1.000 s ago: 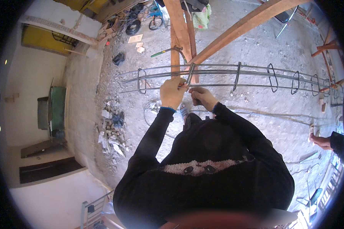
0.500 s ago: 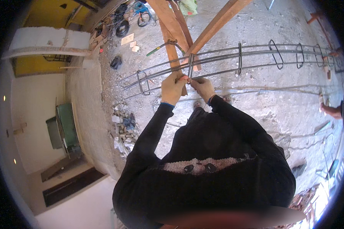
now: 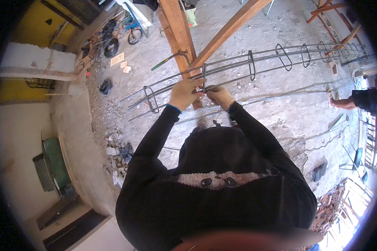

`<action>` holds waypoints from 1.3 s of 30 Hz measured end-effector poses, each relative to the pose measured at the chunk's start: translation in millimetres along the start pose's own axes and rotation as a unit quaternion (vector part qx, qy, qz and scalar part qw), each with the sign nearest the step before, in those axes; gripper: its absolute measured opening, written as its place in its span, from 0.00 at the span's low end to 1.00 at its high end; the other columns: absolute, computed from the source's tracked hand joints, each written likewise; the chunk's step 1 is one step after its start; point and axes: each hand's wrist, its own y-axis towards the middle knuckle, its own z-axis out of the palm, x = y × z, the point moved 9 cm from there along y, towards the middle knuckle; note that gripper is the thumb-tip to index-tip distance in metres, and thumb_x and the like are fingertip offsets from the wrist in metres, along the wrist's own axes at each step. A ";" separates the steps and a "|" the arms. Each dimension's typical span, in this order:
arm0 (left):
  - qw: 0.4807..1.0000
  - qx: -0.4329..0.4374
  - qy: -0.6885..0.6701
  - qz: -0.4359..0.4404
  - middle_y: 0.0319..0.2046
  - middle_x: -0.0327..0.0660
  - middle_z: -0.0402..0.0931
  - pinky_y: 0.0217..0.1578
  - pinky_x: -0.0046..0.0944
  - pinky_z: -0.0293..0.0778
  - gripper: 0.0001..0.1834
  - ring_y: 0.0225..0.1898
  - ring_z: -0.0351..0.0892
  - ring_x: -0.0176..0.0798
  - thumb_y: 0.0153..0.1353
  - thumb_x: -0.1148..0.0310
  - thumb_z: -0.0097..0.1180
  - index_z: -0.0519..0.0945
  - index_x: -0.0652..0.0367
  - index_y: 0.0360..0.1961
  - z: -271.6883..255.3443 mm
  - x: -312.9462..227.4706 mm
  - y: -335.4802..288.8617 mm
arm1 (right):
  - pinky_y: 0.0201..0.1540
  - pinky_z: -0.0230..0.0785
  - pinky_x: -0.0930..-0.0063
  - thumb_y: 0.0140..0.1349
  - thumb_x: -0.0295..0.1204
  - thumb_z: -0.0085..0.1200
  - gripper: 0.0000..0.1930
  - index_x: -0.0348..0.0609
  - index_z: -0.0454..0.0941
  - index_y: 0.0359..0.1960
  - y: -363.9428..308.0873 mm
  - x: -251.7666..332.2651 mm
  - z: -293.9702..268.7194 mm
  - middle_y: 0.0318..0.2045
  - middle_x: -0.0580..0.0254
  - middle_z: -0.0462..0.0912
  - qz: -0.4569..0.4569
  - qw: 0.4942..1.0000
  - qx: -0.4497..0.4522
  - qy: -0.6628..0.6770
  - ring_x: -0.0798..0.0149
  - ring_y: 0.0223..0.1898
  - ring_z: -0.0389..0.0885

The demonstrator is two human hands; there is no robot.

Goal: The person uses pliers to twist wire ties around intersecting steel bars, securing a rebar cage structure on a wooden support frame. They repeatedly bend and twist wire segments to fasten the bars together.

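A long cage of thin steel bars [image 3: 230, 68] runs left to right in front of me, with rectangular stirrups around it. My gloved left hand [image 3: 182, 94] is at the lower corner of one stirrup [image 3: 204, 72], its forefinger stretched across the bars and its thumb below. My gloved right hand [image 3: 221, 98] meets it from the right, fingers pinched at the near bar. Whatever is between the fingers is too small to make out. A pair of green-handled pincers [image 3: 167, 59] hangs by its head at the wooden support, beyond my left hand.
Crossed wooden beams [image 3: 227, 32] hold the cage up. Rubble [image 3: 118, 154] lies along the left wall, and a black bag [image 3: 106, 86] is on the floor. A person's leg [image 3: 342, 102] shows at the right. Broken bricks [image 3: 329, 209] are piled at the lower right.
The view has shifted, so the cage and floor things sit farther left. My left forefinger now reaches higher across the stirrup; both hands stay at the same joint. More of the other person's leg shows.
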 end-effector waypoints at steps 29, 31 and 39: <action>0.983 -0.155 0.039 0.085 0.65 0.40 0.83 0.63 0.52 0.79 0.26 0.62 0.83 0.51 0.53 0.55 0.81 0.91 0.48 0.53 1.3 -20.2 -11.2 | 0.46 0.80 0.70 0.72 0.33 0.61 0.14 0.35 0.92 0.47 8.3 1.6 -24.1 0.37 0.60 0.94 -0.094 0.978 -0.048 -0.179 0.70 0.40 0.89; 0.981 -0.170 0.035 0.091 0.64 0.39 0.84 0.63 0.52 0.79 0.25 0.62 0.84 0.50 0.54 0.54 0.80 0.91 0.49 0.52 -0.3 -20.5 -13.6 | 0.47 0.80 0.69 0.72 0.33 0.61 0.14 0.34 0.92 0.47 5.1 4.3 -24.4 0.39 0.58 0.94 -0.095 0.976 -0.059 -0.187 0.68 0.41 0.90; 0.968 -0.199 -0.057 0.139 0.44 0.39 0.91 0.48 0.49 0.83 0.11 0.48 0.90 0.51 0.63 0.63 0.72 0.92 0.51 0.45 2.3 -18.7 -20.2 | 0.45 0.80 0.66 0.69 0.34 0.64 0.16 0.34 0.91 0.49 2.0 2.7 -28.8 0.37 0.53 0.93 -0.081 0.969 -0.101 -0.208 0.65 0.39 0.90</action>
